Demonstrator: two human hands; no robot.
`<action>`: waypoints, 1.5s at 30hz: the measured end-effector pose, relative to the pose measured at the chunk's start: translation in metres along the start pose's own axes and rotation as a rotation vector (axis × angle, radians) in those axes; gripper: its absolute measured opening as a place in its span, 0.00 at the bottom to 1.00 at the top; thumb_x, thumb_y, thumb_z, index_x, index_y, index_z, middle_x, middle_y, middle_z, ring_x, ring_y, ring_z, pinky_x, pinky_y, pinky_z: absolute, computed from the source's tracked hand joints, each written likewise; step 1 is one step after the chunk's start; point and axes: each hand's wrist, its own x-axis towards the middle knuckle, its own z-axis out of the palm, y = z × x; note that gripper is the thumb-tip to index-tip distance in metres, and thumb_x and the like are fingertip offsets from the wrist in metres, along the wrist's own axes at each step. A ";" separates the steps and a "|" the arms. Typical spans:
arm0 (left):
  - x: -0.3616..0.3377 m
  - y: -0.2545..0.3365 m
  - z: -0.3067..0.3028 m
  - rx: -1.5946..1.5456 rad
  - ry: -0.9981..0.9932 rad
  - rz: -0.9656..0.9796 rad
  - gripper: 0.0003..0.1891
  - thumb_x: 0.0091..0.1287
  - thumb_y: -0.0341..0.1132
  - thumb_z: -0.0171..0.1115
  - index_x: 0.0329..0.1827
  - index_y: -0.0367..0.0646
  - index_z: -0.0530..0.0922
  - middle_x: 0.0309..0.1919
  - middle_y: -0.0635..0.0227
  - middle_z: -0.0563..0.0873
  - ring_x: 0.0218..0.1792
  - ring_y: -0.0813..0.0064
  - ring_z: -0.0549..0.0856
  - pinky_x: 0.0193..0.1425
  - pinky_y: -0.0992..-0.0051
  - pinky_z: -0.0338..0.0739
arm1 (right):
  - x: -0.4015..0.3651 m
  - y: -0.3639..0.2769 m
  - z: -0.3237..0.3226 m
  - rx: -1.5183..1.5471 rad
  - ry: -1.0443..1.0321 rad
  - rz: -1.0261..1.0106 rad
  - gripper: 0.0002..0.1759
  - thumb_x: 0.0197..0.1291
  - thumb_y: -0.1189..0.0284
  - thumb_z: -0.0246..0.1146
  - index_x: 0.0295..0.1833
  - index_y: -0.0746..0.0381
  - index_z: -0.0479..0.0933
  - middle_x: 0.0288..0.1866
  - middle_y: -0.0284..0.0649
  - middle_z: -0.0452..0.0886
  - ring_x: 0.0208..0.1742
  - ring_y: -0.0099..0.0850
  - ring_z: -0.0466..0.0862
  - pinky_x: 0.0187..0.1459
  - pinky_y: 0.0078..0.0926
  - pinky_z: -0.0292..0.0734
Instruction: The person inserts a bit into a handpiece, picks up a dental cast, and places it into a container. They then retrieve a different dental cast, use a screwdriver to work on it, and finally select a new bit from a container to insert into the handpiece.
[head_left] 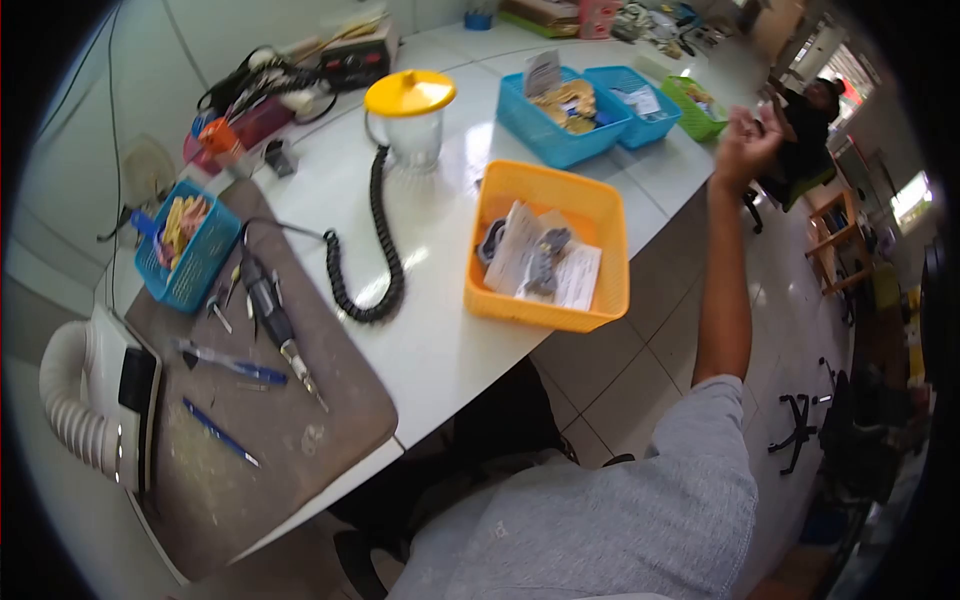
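Observation:
My right hand (748, 150) is raised at the upper right, beyond the table edge, on an outstretched arm with a grey sleeve. Its fingers look loosely spread and somewhat blurred, with nothing visible in them. In the image it is nearest to a green basket (694, 108). My left hand is out of view. An orange basket (548, 315) near the table's front edge holds papers and grey dental-looking models (543, 265). Behind it, a blue basket (560, 148) contains yellowish models and paper, beside a smaller blue basket (645, 130).
On a brown mat (330, 440) lie a handpiece (268, 300), a blue pen (220, 432) and other tools. A white hose unit (80, 400) borders it. A yellow-lidded jar (412, 135) stands behind a coiled cord (385, 290). Another person (805, 125) sits at the back right.

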 end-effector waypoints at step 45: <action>0.088 0.381 -0.201 -1.137 0.521 0.632 0.33 0.84 0.55 0.40 0.80 0.39 0.55 0.72 0.56 0.67 0.68 0.66 0.78 0.59 0.67 0.83 | 0.005 -0.403 -0.052 0.628 -0.639 -0.605 0.16 0.65 0.70 0.74 0.54 0.67 0.83 0.38 0.42 0.88 0.35 0.24 0.87 0.35 0.18 0.81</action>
